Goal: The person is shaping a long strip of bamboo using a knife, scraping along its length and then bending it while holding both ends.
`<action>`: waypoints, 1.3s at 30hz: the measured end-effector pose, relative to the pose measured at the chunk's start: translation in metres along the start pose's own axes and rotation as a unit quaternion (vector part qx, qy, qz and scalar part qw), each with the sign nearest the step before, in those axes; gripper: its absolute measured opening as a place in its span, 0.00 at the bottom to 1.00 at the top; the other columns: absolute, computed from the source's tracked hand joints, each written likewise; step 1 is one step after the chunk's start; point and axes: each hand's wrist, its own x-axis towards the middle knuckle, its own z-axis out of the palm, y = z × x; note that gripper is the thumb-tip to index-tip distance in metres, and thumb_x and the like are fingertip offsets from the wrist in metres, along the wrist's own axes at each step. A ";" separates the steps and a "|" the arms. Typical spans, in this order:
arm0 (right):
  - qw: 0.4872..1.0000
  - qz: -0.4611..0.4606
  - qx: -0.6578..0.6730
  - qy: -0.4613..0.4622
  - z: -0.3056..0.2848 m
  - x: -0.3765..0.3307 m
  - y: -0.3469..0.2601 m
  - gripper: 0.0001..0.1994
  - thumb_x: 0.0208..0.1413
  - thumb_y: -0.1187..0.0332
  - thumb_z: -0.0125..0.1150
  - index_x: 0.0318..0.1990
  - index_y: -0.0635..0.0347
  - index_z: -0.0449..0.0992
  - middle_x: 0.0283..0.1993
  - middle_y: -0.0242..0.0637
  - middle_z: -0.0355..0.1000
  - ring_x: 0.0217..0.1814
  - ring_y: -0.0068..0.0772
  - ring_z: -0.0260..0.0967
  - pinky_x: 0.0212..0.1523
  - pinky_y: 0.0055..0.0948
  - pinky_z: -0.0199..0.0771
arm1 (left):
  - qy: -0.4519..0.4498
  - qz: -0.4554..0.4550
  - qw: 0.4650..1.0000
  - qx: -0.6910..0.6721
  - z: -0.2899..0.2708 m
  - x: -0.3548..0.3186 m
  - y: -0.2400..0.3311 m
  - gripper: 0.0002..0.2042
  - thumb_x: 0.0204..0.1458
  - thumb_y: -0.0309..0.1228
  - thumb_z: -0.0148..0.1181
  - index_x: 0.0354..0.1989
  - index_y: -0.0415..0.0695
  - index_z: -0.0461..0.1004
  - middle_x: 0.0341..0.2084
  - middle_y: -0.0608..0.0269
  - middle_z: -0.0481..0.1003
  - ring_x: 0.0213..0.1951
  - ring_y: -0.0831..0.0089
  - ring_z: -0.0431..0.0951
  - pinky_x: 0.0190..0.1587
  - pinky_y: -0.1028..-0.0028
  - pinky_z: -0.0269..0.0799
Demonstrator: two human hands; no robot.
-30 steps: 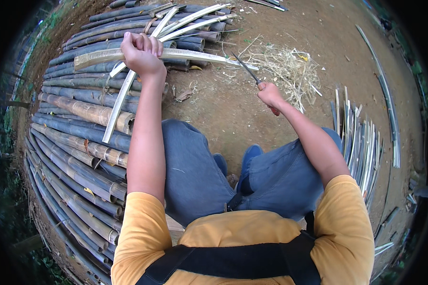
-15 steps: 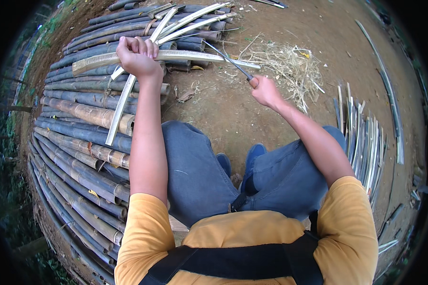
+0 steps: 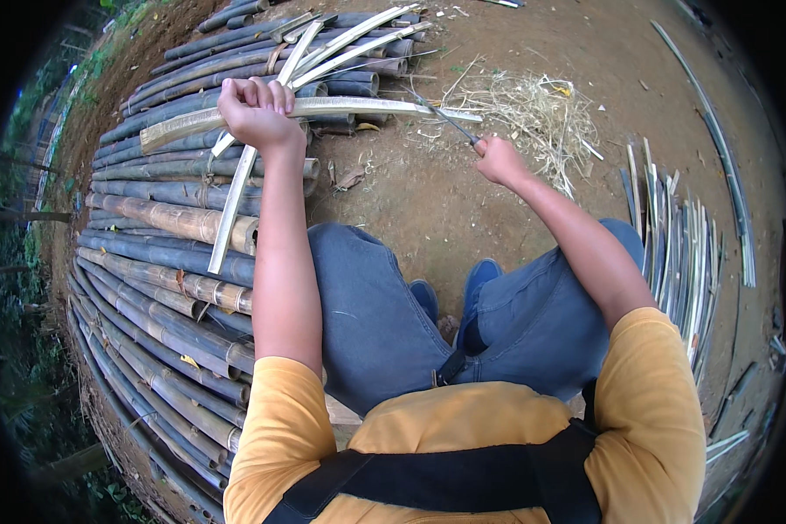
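Observation:
My left hand [image 3: 260, 109] is closed round a pale split bamboo strip [image 3: 358, 106], which lies crosswise, reaching from the bamboo pile toward the shavings. In my right hand [image 3: 500, 162] is the handle of a long thin knife [image 3: 454, 122]. Its blade slants up and left, crossing the strip near its right end; whether it touches is hard to tell. Other pale split strips [image 3: 358, 52] rest on the poles just beyond my left hand. One more strip [image 3: 232, 214] slants down beside my left forearm.
Dark bamboo poles [image 3: 175, 229] are stacked all along the left. A heap of curly shavings [image 3: 541, 118] lies on the brown dirt ground [image 3: 384, 188] ahead right. Upright thin slats [image 3: 672, 244] stand by my right knee. Long strips [image 3: 716, 144] lie farther right.
The knife's tip has shifted right along the strip, and its blade now appears shorter. My left hand keeps its hold on the strip. The whole view has moved slightly.

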 end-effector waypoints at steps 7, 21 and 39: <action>1.000 -0.013 -0.011 0.021 -0.007 -0.021 -0.016 0.13 0.61 0.63 0.51 0.40 0.64 0.76 0.41 0.55 0.77 0.45 0.57 0.75 0.46 0.49 0.73 | -0.016 -0.013 1.000 0.002 -0.008 0.001 0.003 0.18 0.64 0.39 0.36 0.19 0.49 0.52 0.11 0.68 0.50 0.12 0.77 0.48 0.17 0.72 0.47; 0.997 0.067 0.021 -0.021 -0.010 0.007 -0.002 0.21 0.63 0.54 0.53 0.46 0.67 0.78 0.47 0.59 0.76 0.52 0.57 0.74 0.51 0.46 0.72 | -0.055 -0.040 0.997 -0.025 -0.009 0.005 0.008 0.17 0.64 0.43 0.37 0.24 0.48 0.57 0.13 0.69 0.54 0.16 0.75 0.55 0.22 0.72 0.56; 0.984 -0.032 0.175 -0.018 -0.032 -0.027 -0.042 0.05 0.48 0.74 0.57 0.26 0.59 0.65 0.19 0.32 0.64 0.16 0.30 0.62 0.21 0.37 0.64 | 0.148 0.070 0.979 -0.126 -0.014 0.022 0.038 0.16 0.65 0.45 0.46 0.27 0.49 0.58 0.16 0.71 0.56 0.14 0.80 0.57 0.17 0.79 0.54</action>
